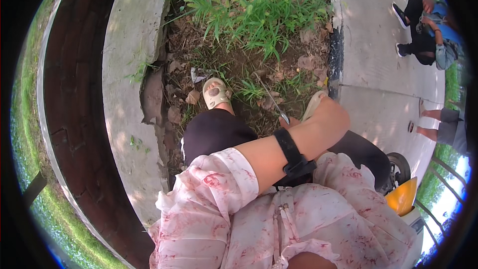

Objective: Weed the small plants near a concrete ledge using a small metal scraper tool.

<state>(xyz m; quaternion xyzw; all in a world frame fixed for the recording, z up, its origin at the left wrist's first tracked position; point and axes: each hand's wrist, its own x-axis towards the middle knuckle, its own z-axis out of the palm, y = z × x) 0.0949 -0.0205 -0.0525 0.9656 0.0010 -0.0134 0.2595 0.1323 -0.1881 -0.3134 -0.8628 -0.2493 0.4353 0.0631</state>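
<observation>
My left forearm, with a black strap and device on it, crosses in front of me towards the right sandal. My left hand is bent down beside that sandal, its fingers hidden. Below the forearm, part of my right hand shows around the near end of a thin metal tool. The tool's shaft slants up and left, its far end by a tuft of grass. The left sandal stands on soil with dry leaves.
Tall green grass grows ahead between a broken concrete edge and a paved path. Two people are on the path at right, one seated or crouching, the other showing bare lower legs. A yellow object and wheel are behind right.
</observation>
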